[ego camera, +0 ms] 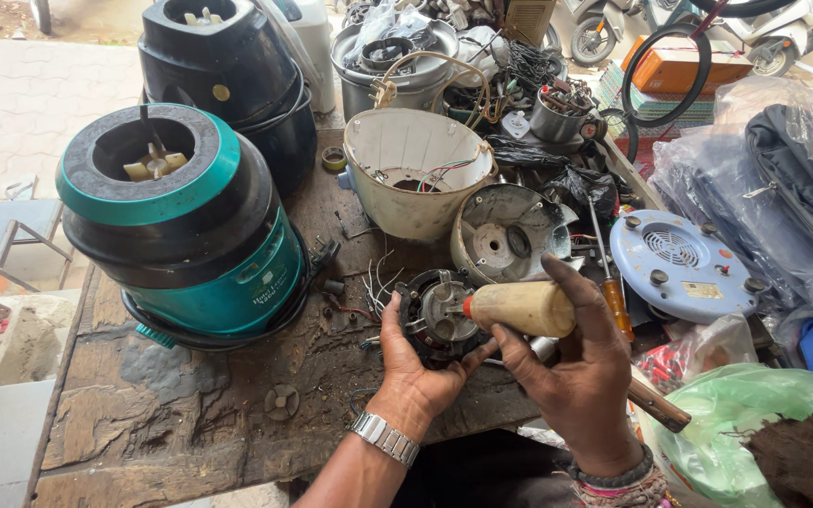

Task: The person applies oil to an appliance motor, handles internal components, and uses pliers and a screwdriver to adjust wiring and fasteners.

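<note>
Motor [437, 315] sits at the near edge of the workbench [190, 414], just right of the teal mixer base [195, 230] and in front of the grey metal housing [505, 230]. Left hand [416, 362] cups it from below and the side, fingers curled round the dark body, thumb up along the left rim. Right hand [571, 362] is wrapped tight round the pale wooden handle [519, 308] of a tool, index finger laid along the top; its orange collar meets the motor's top plate. Cannot see the tip itself.

Handling judgement: motor looks dense and rigid, iron core and windings, so heavy for its size. Metal plate is probably greasy and slick. Thin loose wires [374, 282] trail off its left side and look easy to snap. Best grip is round the outer body, as the left hand has it, clear of wires and shaft. Wooden handle should be dry, light and grippy.

Around it: cream plastic shell [416, 165] with wiring inside, blue round perforated base plate [679, 259], orange-handled screwdriver [613, 296] beside the right hand, second black mixer base [228, 71] behind, green plastic bag [755, 423] at near right.
</note>
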